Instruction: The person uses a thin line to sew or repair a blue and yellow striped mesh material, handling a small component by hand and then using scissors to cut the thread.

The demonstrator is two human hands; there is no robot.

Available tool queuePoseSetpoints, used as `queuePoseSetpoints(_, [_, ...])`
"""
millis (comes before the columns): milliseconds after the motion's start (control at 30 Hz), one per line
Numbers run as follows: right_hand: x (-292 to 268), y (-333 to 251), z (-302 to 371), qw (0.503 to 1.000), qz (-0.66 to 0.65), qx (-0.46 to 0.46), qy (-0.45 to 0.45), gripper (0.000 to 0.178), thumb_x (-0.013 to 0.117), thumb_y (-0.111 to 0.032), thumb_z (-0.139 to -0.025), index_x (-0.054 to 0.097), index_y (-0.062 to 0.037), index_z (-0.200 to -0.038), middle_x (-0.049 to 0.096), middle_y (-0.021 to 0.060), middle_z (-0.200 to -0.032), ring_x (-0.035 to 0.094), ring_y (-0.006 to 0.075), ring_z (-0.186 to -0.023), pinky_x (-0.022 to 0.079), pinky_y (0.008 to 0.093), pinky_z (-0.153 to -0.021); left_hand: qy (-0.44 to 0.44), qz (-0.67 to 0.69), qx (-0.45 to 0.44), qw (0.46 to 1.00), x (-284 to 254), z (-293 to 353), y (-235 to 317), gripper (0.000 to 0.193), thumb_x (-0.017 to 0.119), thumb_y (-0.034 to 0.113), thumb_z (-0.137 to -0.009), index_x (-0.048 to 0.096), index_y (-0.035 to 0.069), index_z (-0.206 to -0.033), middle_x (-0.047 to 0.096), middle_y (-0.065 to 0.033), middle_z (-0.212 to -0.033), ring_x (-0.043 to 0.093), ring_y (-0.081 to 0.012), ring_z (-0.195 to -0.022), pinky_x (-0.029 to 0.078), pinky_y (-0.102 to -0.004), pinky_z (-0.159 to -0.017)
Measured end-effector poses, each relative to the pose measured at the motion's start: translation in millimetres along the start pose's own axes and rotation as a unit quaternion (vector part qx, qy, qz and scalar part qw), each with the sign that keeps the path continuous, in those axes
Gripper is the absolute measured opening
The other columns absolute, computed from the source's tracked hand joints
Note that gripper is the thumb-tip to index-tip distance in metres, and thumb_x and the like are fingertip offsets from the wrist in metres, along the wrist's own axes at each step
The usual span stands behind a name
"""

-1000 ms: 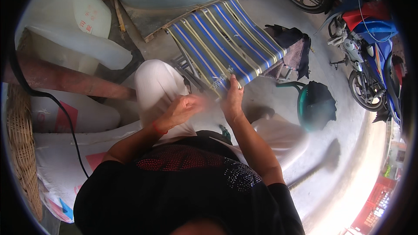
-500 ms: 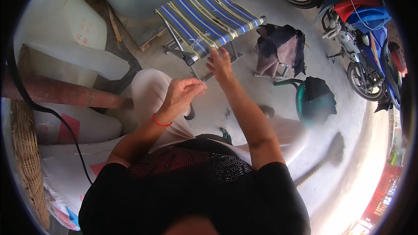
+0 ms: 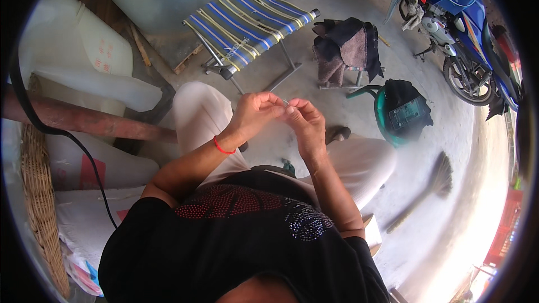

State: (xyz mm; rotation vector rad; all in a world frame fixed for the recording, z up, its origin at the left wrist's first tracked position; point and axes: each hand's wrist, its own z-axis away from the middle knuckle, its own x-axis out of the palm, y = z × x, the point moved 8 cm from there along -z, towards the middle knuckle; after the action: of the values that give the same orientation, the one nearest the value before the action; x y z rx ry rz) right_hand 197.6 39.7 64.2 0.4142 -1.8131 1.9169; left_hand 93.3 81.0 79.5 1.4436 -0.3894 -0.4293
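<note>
My left hand (image 3: 255, 113), with a red band at the wrist, meets my right hand (image 3: 307, 129) over my lap. Thumb and fingers of both are pinched, and the fingertips nearly touch. A thin, needle-like sliver (image 3: 286, 102) shows between them, too small to name for sure. Beyond my hands, a folding stool (image 3: 252, 19) with a blue, green and white striped fabric seat stands on metal legs. Loose white stitches (image 3: 237, 49) lie along its near edge. Neither hand touches the stool.
Right of the stool, dark cloth (image 3: 349, 50) drapes a small stool. A green plastic seat (image 3: 383, 113) holds black fabric. A broom (image 3: 424, 193) lies on the floor and a motorcycle (image 3: 455, 45) stands behind. At left are a reddish pipe (image 3: 95, 119), sacks (image 3: 104, 163) and a wicker basket (image 3: 36, 207).
My right hand has come back from the striped stool's near edge to meet my left hand. Both are now pinched together at the fingertips. The whole view has shifted slightly.
</note>
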Motion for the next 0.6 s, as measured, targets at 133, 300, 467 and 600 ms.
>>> queuePoseSetpoints(133, [-5.6,-17.1,16.1,0.995,0.085,-0.042,0.034,0.009,0.054,-0.008,-0.084,0.055,0.0009,-0.087,0.060,0.0053,-0.075,0.057,0.0113,-0.069,0.046,0.0220,-0.063,-0.009,-0.059,0.001,0.998,12.5,6.6,-0.5,0.012,0.057,0.006,-0.081,0.056,-0.005,-0.086,0.061,-0.0071,-0.076,0.058,-0.0099,-0.070,0.046,-0.0201,-0.063])
queuePoseSetpoints(300, [-19.6,-29.2,24.8,0.956,0.273,-0.085,0.069,0.015,0.051,-0.015,-0.087,0.053,0.0001,-0.082,0.056,0.0036,-0.069,0.051,0.0091,-0.063,0.042,0.0223,-0.058,-0.029,-0.100,0.017,0.994,30.8,12.6,8.7,0.009,0.054,0.004,-0.082,0.056,-0.004,-0.083,0.060,-0.0062,-0.072,0.057,-0.0095,-0.069,0.046,-0.0205,-0.063])
queuePoseSetpoints(467, [-80.4,-46.6,14.0,0.975,0.006,-0.109,0.194,0.019,0.043,-0.024,-0.090,0.047,-0.0076,-0.083,0.052,0.0023,-0.071,0.048,0.0101,-0.064,0.042,0.0244,-0.062,-0.057,-0.040,0.008,0.998,40.7,-0.5,4.4,0.011,0.054,0.009,-0.083,0.056,-0.002,-0.082,0.060,-0.0059,-0.071,0.057,-0.0108,-0.067,0.045,-0.0214,-0.064])
queuePoseSetpoints(600, [-153.0,-64.4,-11.2,0.946,0.048,-0.128,0.293,0.019,0.038,-0.021,-0.088,0.047,-0.0070,-0.078,0.052,0.0039,-0.064,0.050,0.0123,-0.055,0.042,0.0252,-0.053,-0.048,-0.032,-0.008,0.998,19.8,-46.9,-19.8,0.011,0.054,0.010,-0.082,0.057,-0.001,-0.083,0.062,-0.0073,-0.073,0.057,-0.0108,-0.067,0.046,-0.0216,-0.065])
